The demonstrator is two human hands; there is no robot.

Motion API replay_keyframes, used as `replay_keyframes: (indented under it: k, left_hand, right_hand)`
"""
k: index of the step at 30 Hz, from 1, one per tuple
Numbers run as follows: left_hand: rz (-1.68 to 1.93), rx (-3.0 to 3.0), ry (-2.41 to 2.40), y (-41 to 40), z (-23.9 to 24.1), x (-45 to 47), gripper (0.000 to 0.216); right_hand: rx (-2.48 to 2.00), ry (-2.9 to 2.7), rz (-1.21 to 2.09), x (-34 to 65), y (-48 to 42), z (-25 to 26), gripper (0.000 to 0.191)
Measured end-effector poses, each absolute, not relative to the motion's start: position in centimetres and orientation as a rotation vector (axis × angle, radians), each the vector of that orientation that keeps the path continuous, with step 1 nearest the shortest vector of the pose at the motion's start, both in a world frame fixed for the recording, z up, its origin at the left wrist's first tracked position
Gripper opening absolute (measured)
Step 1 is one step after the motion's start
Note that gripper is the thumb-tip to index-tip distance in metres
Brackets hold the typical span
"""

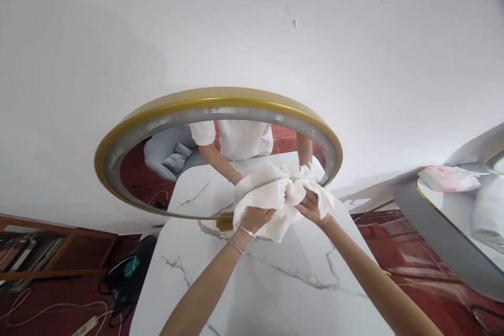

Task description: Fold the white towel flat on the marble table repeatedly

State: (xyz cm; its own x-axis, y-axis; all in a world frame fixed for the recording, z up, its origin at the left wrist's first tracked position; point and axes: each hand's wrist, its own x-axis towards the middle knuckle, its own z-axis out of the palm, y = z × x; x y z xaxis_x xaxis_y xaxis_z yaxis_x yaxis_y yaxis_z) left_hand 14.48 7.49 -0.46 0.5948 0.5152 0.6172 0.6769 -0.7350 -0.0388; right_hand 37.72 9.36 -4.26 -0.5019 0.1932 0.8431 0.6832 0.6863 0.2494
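Note:
A crumpled white cloth [265,197] is bunched between my hands, just in front of an oval mirror [220,102] with a gold frame. My left hand [258,218], a bracelet and a band at its wrist, grips the cloth's lower left part. On the other side, my right hand [313,207] holds the cloth with its fingers partly covered by the folds. The cloth overlaps the mirror's lower right edge; whether it touches the glass I cannot tell. Cloth and arms are reflected in the mirror.
The mirror stands on a white marbled table [283,278] against a pale wall. At right, a grey-sided table [441,236] bears a pink-and-white packet [449,178]. A black bag [134,268], cables and a power strip [85,327] lie on the red floor beside a wooden shelf [84,252].

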Motion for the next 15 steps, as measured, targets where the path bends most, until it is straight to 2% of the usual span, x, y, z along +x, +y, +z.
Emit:
replay_keyframes:
  k: [5,8,11,15]
  left_hand:
    - [-1.056,-2.226,-0.756,8.3,4.7,14.5,0.039]
    - [-1.14,-2.25,-0.781,9.0,7.6,14.4,0.036]
    - [-1.227,-2.24,-0.77,9.8,10.6,14.4,0.035]
    - [-1.271,-2.058,-0.724,10.3,16.1,14.4,0.045]
  right_hand:
    - [-0.616,-2.021,-0.909,37.7,10.0,2.9,0.045]
    - [-0.608,-2.01,-0.986,37.6,10.8,6.0,0.05]
    - [-0.646,-2.036,-0.955,37.7,11.6,8.5,0.05]
    - [-0.661,-1.973,-0.847,37.2,12.4,12.5,0.038]
